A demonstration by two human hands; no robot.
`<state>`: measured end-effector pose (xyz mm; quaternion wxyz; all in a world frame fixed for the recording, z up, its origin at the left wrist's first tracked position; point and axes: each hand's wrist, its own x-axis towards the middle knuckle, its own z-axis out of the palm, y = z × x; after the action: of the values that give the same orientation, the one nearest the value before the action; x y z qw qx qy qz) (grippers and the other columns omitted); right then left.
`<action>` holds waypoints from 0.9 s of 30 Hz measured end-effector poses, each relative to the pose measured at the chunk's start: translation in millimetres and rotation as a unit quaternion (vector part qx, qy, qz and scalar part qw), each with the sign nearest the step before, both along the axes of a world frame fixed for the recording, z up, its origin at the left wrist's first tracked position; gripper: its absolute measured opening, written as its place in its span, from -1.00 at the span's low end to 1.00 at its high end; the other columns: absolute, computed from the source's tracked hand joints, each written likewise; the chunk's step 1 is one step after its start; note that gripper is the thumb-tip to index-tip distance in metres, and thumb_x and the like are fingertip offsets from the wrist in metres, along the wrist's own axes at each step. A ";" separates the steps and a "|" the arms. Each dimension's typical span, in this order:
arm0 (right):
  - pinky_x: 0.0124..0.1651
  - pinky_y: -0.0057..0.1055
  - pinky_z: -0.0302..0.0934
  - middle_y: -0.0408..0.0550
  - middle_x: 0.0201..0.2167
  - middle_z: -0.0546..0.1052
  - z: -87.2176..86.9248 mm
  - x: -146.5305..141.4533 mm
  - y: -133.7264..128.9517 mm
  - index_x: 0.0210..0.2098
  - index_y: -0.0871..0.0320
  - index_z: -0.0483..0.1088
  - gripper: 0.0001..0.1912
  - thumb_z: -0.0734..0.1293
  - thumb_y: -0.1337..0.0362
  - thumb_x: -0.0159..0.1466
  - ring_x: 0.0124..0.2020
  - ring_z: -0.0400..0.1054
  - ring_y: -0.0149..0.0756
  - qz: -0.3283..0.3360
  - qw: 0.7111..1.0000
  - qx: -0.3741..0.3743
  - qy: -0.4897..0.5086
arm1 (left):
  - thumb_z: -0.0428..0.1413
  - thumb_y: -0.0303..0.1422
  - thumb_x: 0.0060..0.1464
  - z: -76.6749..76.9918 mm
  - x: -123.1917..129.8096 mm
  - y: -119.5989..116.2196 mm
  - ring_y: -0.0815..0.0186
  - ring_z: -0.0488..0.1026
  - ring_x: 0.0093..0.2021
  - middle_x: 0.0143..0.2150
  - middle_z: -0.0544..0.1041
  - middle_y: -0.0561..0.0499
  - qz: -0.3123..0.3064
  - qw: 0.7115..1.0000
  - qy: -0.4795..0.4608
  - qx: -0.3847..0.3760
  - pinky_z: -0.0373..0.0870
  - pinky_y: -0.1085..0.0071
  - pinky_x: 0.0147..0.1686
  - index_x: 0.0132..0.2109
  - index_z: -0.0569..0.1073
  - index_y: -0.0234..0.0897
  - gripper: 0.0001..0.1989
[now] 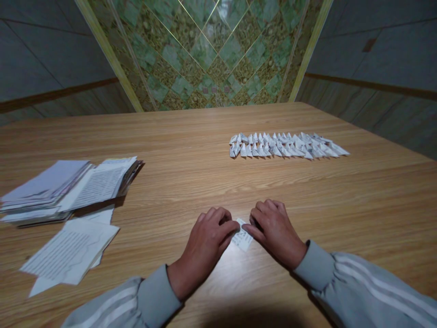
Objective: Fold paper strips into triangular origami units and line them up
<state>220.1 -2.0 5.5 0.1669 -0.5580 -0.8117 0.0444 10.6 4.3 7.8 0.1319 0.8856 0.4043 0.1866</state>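
Observation:
Between my hands, near the front of the table, is a small folded piece of printed paper (242,240). My left hand (210,234) pinches its left side, thumb on top and fingers curled. On the other side my right hand (273,228) grips the paper the same way, its thumb pressed near the upper edge. The undersides of the fingers are hidden. Farther back on the right stand two rows of small folded paper pieces (273,149), pointed at the top and set close together.
A thick stack of papers (51,182) lies at the left of the wooden table (177,177). In front of it are several loose printed sheets (68,250). A tiled wall (218,54) rises behind the table's far edge.

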 end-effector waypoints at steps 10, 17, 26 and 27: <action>0.21 -0.08 -0.08 -0.06 -0.18 0.59 0.5 15.2 -22.7 0.00 0.15 0.42 -0.75 0.15 0.35 0.46 -0.16 0.33 -0.22 0.199 0.967 0.155 -0.025 | 0.08 -0.35 0.31 -1.7 -3.3 -4.3 0.18 0.35 -0.17 -0.16 0.53 -0.02 -0.082 0.988 0.057 0.117 0.23 0.24 -0.22 -0.02 0.49 -0.20 -0.84; 0.34 -0.05 -0.21 0.00 0.10 0.51 -0.1 29.3 -36.0 0.16 0.18 0.35 -0.65 0.09 0.33 0.47 0.06 0.28 -0.13 0.181 0.974 0.118 -0.074 | -0.05 -0.44 0.37 2.6 -12.4 -16.8 0.11 0.38 -0.04 0.03 0.53 -0.15 -0.135 0.971 0.131 0.150 0.25 0.13 -0.01 0.13 0.40 -0.38 -0.73; 0.31 -0.05 -0.13 0.01 -0.08 0.54 6.3 21.0 -33.2 0.02 0.16 0.41 -0.76 0.19 0.37 0.42 0.01 0.31 -0.14 0.168 0.982 0.067 -0.044 | 0.09 -0.40 0.30 30.4 2.8 24.5 0.18 0.40 0.02 0.11 0.52 -0.04 -0.164 0.984 0.064 0.016 0.31 0.28 -0.03 0.10 0.45 -0.18 -0.75; 0.31 -0.04 -0.13 0.01 -0.08 0.54 7.0 21.0 -32.1 0.00 0.15 0.42 -0.77 0.21 0.38 0.41 0.01 0.31 -0.15 0.167 0.983 0.057 -0.040 | 0.10 -0.41 0.30 33.6 7.7 29.8 0.21 0.42 -0.03 0.03 0.56 -0.03 -0.185 0.980 0.066 0.007 0.31 0.31 -0.05 0.06 0.47 -0.18 -0.79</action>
<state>241.2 -34.1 12.5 0.1563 -0.4051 -0.9008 0.0028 18.4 34.1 41.4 0.1308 0.9564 0.2398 0.1032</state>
